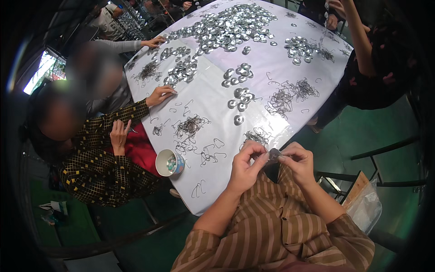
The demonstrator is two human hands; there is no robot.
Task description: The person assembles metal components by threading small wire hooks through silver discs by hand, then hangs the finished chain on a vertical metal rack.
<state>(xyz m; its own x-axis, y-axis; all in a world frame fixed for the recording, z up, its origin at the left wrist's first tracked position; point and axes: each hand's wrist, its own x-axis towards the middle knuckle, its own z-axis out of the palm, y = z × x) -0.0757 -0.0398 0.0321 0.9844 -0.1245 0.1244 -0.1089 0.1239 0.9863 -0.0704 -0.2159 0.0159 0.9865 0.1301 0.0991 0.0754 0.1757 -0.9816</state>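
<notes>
Close to the table's near edge, my left hand (248, 165) and my right hand (297, 163) pinch a small round metal disc (273, 154) between thumbs and fingertips. Both hands are closed on it, one from each side. Whether a wire hook is held with the disc is too small to tell. Just past my left hand lies a pile of thin wire hooks (257, 137), partly hidden by the fingers. Several loose shiny discs (240, 99) form a line farther up the table, each with a raised middle.
The white-covered table (213, 86) carries a big heap of discs (231, 27) at the far end. Hook piles lie left (191, 127) and right (283, 100). A paper cup (180, 165) with coloured bits stands at the left edge. A co-worker's hand (161, 95) reaches in; others work around.
</notes>
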